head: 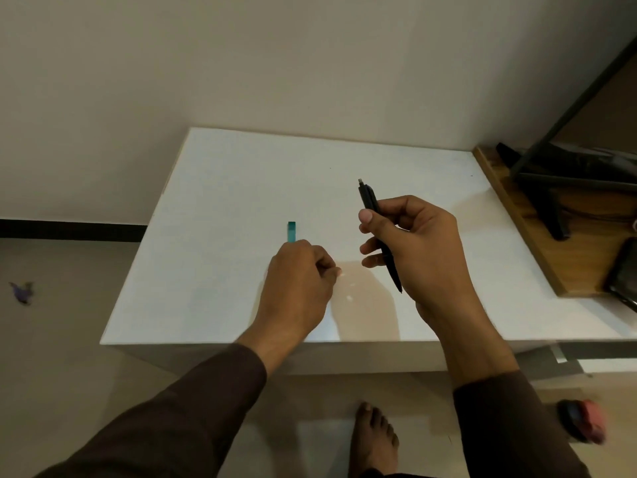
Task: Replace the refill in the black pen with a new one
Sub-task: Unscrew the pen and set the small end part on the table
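Note:
My right hand (417, 243) holds the black pen (370, 200) above the white table (224, 188), clicker end pointing away and tip pointing back toward me. My left hand (300, 270) is closed low over the table, left of the pen. A teal stick-like piece (291, 231) pokes out beyond its knuckles; the rest of it is hidden by the hand, so I cannot tell what it is. The two hands are apart.
A wooden board (537, 236) with a black stand (551, 188) and a dark device (624, 270) sits at the table's right. The wall is right behind the table. My bare foot (372, 439) and a red-and-dark object (582, 420) are on the floor.

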{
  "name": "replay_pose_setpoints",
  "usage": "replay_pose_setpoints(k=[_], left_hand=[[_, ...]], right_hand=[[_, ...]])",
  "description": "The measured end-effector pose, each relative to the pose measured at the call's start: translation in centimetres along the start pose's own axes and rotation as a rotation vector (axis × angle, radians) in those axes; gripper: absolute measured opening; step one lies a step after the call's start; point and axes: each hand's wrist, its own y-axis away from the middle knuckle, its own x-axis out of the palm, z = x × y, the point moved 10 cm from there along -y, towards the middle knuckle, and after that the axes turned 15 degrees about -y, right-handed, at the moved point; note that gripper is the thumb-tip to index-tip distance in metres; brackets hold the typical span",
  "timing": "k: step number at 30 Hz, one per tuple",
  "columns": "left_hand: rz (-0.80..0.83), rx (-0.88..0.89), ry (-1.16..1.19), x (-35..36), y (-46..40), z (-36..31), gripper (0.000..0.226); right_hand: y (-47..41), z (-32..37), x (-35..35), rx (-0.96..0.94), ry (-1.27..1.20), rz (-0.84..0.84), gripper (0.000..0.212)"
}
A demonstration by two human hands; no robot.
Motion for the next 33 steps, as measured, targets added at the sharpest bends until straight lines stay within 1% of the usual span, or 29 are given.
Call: replay_pose_setpoints(k=[3, 9, 12, 14, 16, 19, 20, 21, 25, 27, 30, 33], left_hand=[[-0.047, 0.001, -0.035, -0.2, 0.0, 0.1, 0.014], [-0.046, -0.001, 0.007, -1.6, -0.1, -0.1, 0.026], [-0.133, 0.008, 0.124, -5.1, -0.8, 0.7, 0.014], [-0.143, 0.002, 0.224, -7.0, -1.2, 1.6, 0.008], [-0.047, 0.000, 0.316, -7.3, -1.5, 2.1, 0.010], [0.210, 0.017, 0.478, -5.7, -0.9, 1.3, 0.045], [0.264, 0.030, 0.525, -5.3, -0.6, 1.0, 0.052], [0.292, 0.045, 0.566, -5.1, -0.4, 0.6, 0.051], [0.275, 0.054, 0.625, -5.6, -0.4, 0.4, 0.019], [0.268, 0.041, 0.629, -5.9, -0.4, 0.7, 0.015], [0.274, 0.014, 0.633, -6.1, -0.4, 1.1, 0.014], [0.268, 0.004, 0.616, -6.1, -0.4, 1.3, 0.014]], right_hand=[[-0.1, 0.0, -0.3, 0.007, -0.005, -0.008, 0.013], [0.1, -0.4, -0.9, 0.040, -0.005, -0.026, 0.016], [0.2, -0.9, -1.2, 0.089, -0.059, -0.049, 0.018], [0.3, -1.3, -0.9, 0.118, -0.102, -0.040, 0.016], [0.4, -1.5, 0.0, 0.122, -0.097, -0.001, 0.016], [0.6, -1.4, 2.1, 0.109, -0.063, 0.086, 0.020], [0.7, -1.5, 2.7, 0.112, -0.066, 0.106, 0.021], [0.8, -1.6, 3.1, 0.119, -0.077, 0.120, 0.021], [1.1, -1.7, 3.9, 0.107, -0.075, 0.143, 0.022], [1.1, -1.3, 3.9, 0.081, -0.061, 0.137, 0.018], [0.7, -0.2, 2.9, 0.012, -0.085, 0.086, 0.012], [0.6, 0.2, 2.7, -0.015, -0.109, 0.088, 0.007]])
